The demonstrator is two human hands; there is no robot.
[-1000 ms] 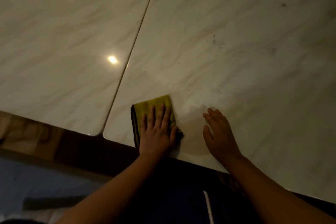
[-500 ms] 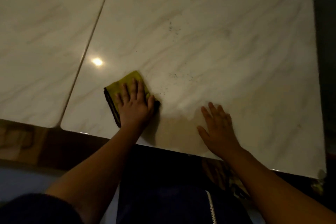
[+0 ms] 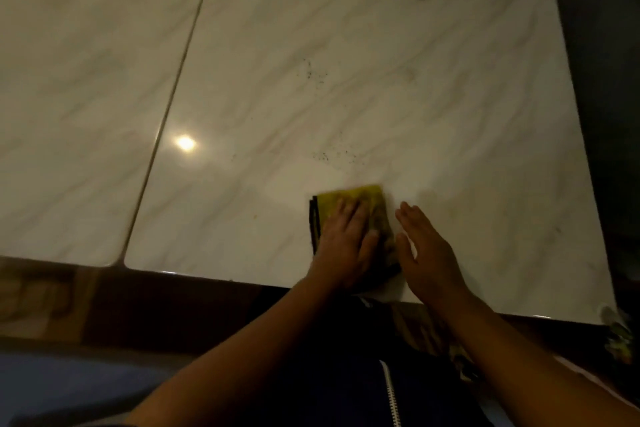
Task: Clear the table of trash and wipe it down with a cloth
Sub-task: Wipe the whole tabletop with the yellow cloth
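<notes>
No trash on the table [image 3: 450, 97] that I can see, so that half looks done and we're well into the wiping part. The yellow cloth [image 3: 360, 198], folded, sits in the lower middle of the frame, close to the near edge. The left hand [image 3: 346, 243] lies flat on top of it, fingers straight and pressing down, not bunched round it. The right hand [image 3: 429, 250] is just beside the cloth on its right, fingers straight and together and holding nothing. It's too blurry to tell whether it's resting on the marble or just above it.

What's left, I'd say, is most of the surface. There's a scatter of dark specks [image 3: 317, 73] in the middle of the frame, more just above the cloth, and a couple in the upper right. The slab left of the seam [image 3: 180, 87] looks glossy, though I can't tell whether it's been wiped. There's a small greenish thing at the table's lower right corner, but I can't make out what it is.
</notes>
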